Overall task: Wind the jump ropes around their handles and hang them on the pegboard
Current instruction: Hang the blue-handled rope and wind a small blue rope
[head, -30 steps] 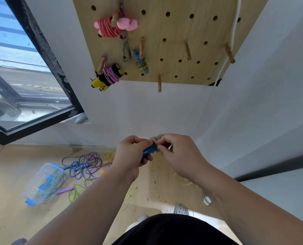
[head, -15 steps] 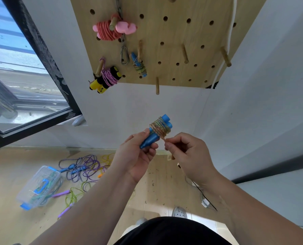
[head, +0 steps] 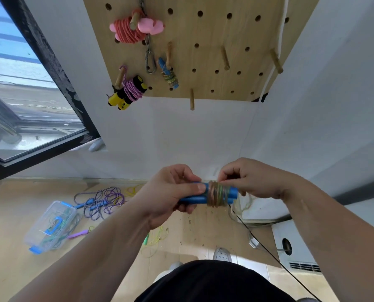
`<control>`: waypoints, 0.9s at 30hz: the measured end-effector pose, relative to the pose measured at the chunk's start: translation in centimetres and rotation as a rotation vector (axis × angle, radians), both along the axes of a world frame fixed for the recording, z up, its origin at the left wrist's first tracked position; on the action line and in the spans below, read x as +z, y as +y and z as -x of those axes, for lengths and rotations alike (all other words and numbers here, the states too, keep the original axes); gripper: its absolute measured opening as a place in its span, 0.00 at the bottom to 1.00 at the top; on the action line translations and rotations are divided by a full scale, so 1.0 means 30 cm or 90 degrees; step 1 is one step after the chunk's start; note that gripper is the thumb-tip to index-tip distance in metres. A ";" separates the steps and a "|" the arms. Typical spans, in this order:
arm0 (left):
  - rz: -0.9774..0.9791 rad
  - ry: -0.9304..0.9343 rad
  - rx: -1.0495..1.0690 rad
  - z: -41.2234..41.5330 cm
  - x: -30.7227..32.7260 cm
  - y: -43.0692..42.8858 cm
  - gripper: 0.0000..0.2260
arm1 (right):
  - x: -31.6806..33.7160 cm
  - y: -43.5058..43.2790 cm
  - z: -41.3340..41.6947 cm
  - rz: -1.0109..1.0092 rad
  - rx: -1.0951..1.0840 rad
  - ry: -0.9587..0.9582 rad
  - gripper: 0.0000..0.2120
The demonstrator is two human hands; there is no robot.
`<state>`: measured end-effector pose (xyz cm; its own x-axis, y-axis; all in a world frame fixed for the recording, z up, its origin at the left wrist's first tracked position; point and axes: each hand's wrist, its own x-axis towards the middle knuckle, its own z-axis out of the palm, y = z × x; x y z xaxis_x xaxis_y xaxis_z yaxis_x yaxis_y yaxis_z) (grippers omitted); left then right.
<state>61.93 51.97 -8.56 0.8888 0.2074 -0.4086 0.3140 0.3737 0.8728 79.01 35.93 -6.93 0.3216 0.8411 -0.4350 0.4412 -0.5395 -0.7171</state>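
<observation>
My left hand [head: 170,190] grips a pair of blue jump-rope handles [head: 205,194] lying level at chest height, with multicoloured cord [head: 218,192] wound around their right half. My right hand [head: 252,178] pinches the cord at the top of the winding. On the wooden pegboard [head: 203,40] above hang three wound ropes: a pink one [head: 136,28], a yellow-handled one with purple cord [head: 130,91] and a small blue one [head: 168,73]. Several wooden pegs stand bare, such as one at the lower edge [head: 192,102].
On the floor at left lie a clear plastic box [head: 51,225], a loose purple rope with blue handles [head: 101,199], a purple handle [head: 79,233] and yellow-green cord [head: 155,240]. A window [head: 29,83] is on the left. A black cable [head: 268,251] runs on the right.
The handles have swung from pointing up and right to lying level and lower. My right hand has moved up onto the top of the winding.
</observation>
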 end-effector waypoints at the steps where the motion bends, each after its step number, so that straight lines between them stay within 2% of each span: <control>1: -0.057 0.006 -0.014 -0.003 -0.009 -0.009 0.09 | 0.014 0.011 -0.005 0.016 0.008 -0.006 0.06; 7: -0.321 0.050 0.010 -0.047 -0.074 -0.014 0.08 | 0.008 0.107 0.040 0.024 -0.061 -0.086 0.04; 9: -0.344 0.070 0.068 -0.057 -0.094 -0.012 0.08 | -0.003 0.129 0.068 0.014 -0.097 -0.118 0.06; 13: -0.248 0.084 0.200 -0.061 -0.117 -0.001 0.09 | -0.017 0.124 0.113 -0.034 -0.133 -0.164 0.07; 19: -0.183 0.122 0.284 -0.078 -0.125 -0.014 0.09 | -0.053 0.080 0.180 -0.101 -0.206 -0.216 0.07; 22: -0.062 0.133 0.341 -0.090 -0.109 0.003 0.09 | -0.064 0.055 0.218 -0.134 -0.217 -0.216 0.07; 27: 0.122 0.075 0.325 -0.100 -0.054 -0.023 0.05 | -0.085 0.018 0.218 -0.201 -0.291 -0.169 0.07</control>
<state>64.93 51.29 -10.17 0.6412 0.5118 -0.5718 0.1432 0.6523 0.7443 72.47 36.46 -9.48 0.7435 0.6673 -0.0438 0.4002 -0.4964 -0.7703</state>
